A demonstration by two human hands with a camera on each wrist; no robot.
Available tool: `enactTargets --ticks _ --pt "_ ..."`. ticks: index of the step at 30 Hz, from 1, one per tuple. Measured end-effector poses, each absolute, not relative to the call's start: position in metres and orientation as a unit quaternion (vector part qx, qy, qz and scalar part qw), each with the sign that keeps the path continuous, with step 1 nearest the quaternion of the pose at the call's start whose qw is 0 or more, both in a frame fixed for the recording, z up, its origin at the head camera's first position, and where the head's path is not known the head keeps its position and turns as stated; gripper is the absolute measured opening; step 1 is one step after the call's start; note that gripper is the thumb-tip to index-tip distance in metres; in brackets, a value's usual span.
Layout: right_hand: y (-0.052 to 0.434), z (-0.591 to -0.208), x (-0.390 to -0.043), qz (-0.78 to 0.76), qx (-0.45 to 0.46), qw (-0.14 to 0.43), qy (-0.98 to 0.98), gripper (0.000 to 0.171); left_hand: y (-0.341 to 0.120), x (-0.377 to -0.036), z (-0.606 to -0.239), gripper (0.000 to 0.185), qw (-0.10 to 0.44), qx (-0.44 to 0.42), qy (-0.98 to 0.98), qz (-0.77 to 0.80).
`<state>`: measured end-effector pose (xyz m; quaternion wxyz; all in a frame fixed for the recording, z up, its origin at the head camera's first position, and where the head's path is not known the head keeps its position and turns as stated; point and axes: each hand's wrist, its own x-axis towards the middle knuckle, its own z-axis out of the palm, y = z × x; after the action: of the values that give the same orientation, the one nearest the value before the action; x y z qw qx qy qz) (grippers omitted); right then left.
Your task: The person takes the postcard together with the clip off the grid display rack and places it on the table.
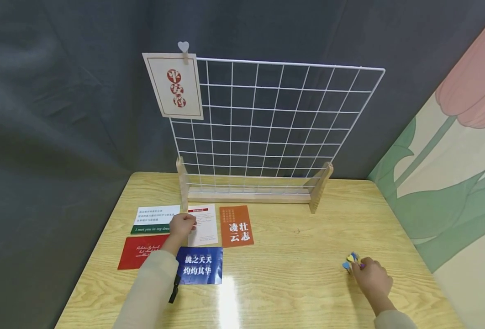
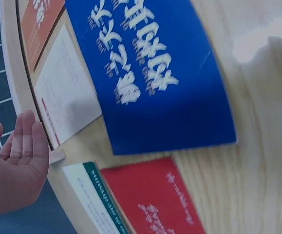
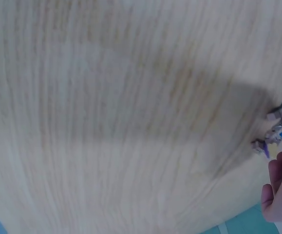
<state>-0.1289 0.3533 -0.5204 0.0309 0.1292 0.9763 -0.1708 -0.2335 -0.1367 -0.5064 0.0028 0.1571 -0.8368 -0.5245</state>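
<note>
My left hand (image 1: 181,225) hovers with loosely bent fingers by the left edge of a white card with red and grey print (image 1: 204,226); in the left wrist view nothing shows between its thumb and fingers. At the right, my right hand (image 1: 373,278) is at a small cluster of heart-topped clips (image 1: 351,261) in blue, yellow and purple. The right wrist view shows its fingertips beside the clips (image 3: 274,131), holding none that I can see. Around the left hand lie a green-and-white card (image 1: 154,217), a red card (image 1: 144,251), a blue card (image 1: 203,267) and an orange card (image 1: 236,224).
A white wire grid (image 1: 267,123) stands in a wooden base (image 1: 248,197) at the back of the wooden table (image 1: 283,269). On its upper left corner a white heart clip (image 1: 183,46) holds a cream card with red circles (image 1: 178,89). A flower-patterned surface (image 1: 460,183) borders the right side.
</note>
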Motion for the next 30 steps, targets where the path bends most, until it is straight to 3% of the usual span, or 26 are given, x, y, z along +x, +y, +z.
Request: enactTargets --ticks 8,30 --pt "0.356 -0.509 -0.137 -0.163 0.104 0.014 0.981 0.049 -0.148 -0.238 -0.496 0.019 0.023 0.134 -0.836 -0.532" --pt "0.369 -0.452 -0.181 -0.139 0.080 -0.102 0.982 0.040 -0.177 -0.254 -0.446 0.030 0.020 0.120 -0.852 -0.509"
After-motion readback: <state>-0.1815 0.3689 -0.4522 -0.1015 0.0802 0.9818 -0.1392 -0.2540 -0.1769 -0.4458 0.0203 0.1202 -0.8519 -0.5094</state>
